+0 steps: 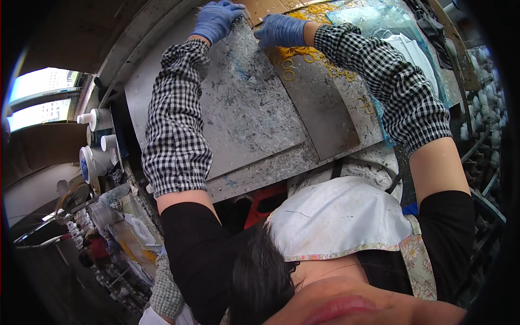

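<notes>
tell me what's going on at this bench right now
A person in blue gloves and checked sleeves is working at the far end of a speckled grey board. The left hand is at its far end, and the right hand is beside a heap of yellow rings, with more scattered nearby. Whether either hand grips anything is too hard to tell.
</notes>
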Tool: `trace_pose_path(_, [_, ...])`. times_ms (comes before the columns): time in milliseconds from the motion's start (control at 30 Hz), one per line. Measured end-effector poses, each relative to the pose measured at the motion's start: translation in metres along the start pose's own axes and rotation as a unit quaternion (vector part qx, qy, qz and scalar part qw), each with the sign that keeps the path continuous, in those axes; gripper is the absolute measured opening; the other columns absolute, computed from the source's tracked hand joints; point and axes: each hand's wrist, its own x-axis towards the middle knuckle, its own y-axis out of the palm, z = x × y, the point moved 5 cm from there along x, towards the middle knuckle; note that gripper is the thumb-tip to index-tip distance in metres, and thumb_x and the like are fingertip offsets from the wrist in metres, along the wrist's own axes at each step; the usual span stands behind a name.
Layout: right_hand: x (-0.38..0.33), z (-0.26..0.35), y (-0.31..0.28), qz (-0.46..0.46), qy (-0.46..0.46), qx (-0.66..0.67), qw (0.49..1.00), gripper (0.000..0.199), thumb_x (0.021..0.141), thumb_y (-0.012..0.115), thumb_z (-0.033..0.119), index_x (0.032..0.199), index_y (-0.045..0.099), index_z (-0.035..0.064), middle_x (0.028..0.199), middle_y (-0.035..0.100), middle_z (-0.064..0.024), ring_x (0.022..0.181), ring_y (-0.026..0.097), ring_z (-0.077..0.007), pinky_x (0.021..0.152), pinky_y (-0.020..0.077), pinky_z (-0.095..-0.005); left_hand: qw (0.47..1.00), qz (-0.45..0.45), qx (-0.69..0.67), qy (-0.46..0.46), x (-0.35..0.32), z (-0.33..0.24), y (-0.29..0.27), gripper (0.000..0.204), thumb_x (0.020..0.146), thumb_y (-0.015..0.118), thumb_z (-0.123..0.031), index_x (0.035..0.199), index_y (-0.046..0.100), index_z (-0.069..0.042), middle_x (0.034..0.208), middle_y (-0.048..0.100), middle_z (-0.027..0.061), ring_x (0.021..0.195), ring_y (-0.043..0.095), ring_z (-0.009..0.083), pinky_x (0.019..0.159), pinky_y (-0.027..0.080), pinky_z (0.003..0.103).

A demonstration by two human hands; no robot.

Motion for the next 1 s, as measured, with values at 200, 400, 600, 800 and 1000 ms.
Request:
trace_pose_path(200, [0.005, -0.01, -0.007, 0.015, -0.048, -0.051, 0.997, 0.013, 0.082, 0.066, 0.021, 0.09, 0.063, 0.0114, 0.076, 0.064, -0.0087, 0.071, 0.066, -0.0302, 0.066, 0.0522, -0.0424, 0.981, -0.086, -0.082, 0.152, 0.044, -0.013, 0.019, 0.009, 0.079, 0.059, -0.022, 0.083, 0.066, -0.018, 0.082, 0.068, 0.0008, 0.076, 0.065, 0.022, 0.071, 0.05, 0.04])
trace_pose_path(400, [-0.016, -0.035, -0.028, -0.087, 0.063, 0.135, 0.985, 0.012, 0.089, 0.061, 0.024, 0.093, 0.065, 0.0136, 0.077, 0.065, -0.0121, 0.068, 0.065, -0.0316, 0.062, 0.0511, -0.0418, 0.979, -0.028, -0.037, 0.2, 0.049, -0.021, 0.023, 0.014, 0.079, 0.065, -0.022, 0.092, 0.063, -0.018, 0.081, 0.068, 0.0028, 0.08, 0.067, 0.0235, 0.074, 0.051, 0.04])
trace_pose_path(600, [-0.026, -0.044, -0.043, -0.125, 0.194, 0.178, 0.956, 0.024, 0.091, 0.062, 0.032, 0.11, 0.061, 0.0181, 0.094, 0.07, -0.0082, 0.081, 0.068, -0.0288, 0.074, 0.0538, -0.0383, 0.984, 0.035, 0.055, 0.167, 0.037, -0.02, 0.016, 0.02, 0.084, 0.061, -0.013, 0.103, 0.067, -0.018, 0.095, 0.064, 0.002, 0.096, 0.061, 0.021, 0.084, 0.049, 0.033])
trace_pose_path(800, [-0.042, -0.063, -0.029, -0.18, 0.315, 0.279, 0.889, 0.039, 0.091, 0.062, 0.037, 0.125, 0.059, 0.017, 0.105, 0.071, -0.0088, 0.09, 0.069, -0.0273, 0.081, 0.053, -0.0365, 0.994, 0.063, 0.033, 0.083, 0.019, 0.008, 0.002, 0.023, 0.08, 0.065, -0.018, 0.103, 0.067, -0.017, 0.096, 0.064, 0.0047, 0.098, 0.061, 0.0236, 0.085, 0.048, 0.038])
trace_pose_path(1000, [-0.057, -0.056, -0.003, -0.051, 0.434, 0.442, 0.783, 0.045, 0.096, 0.054, 0.042, 0.122, 0.062, 0.0061, 0.094, 0.07, -0.0105, 0.079, 0.066, -0.0198, 0.073, 0.0524, -0.0337, 0.931, 0.112, -0.214, -0.272, -0.032, 0.026, -0.012, 0.028, 0.087, 0.062, -0.02, 0.112, 0.066, -0.01, 0.111, 0.068, 0.0077, 0.102, 0.064, 0.0272, 0.087, 0.051, 0.04])
